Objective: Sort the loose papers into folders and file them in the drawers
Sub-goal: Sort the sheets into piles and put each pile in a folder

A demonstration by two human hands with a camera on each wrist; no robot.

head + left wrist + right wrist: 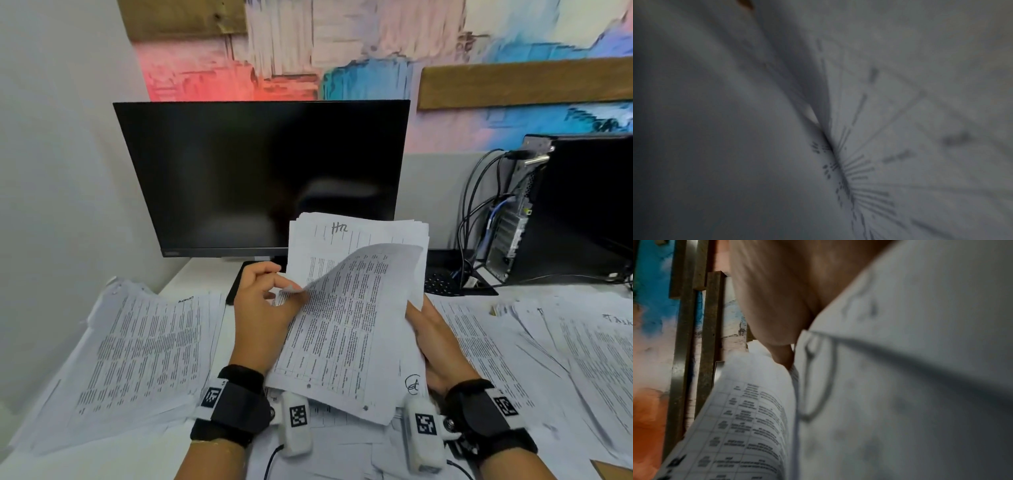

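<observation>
1. The left hand (265,301) is raised over the desk (205,274) in front of the monitor (263,174), back of the hand toward the head camera, wrist in a black strap.
2. Its thumb and fingers are curled in a pinch on the left edge of the top sheet (346,329), which bows up and over away from the rest of the stack (359,236).
3. The right hand (435,342) sits lower and to the right, palm turned inward, cradling the stack from its right side and below; its fingers go behind the paper and are hidden in the head view.
4. In the right wrist view a fingertip (783,356) presses between the printed top sheet (748,418) and the pages behind, so this hand is grasping the stack.
5. The stack stands tilted up between the two hands, its top edge reaching the monitor's lower edge; the page behind the lifted sheet bears a handwritten mark at the top.
6. The left wrist view shows only blurred paper (879,146) close up.
7. More printed papers lie flat on the desk: a pile at the left (137,349) and spread sheets at the right (555,349).
8. A computer tower (582,209) with cables stands at the right rear.
</observation>
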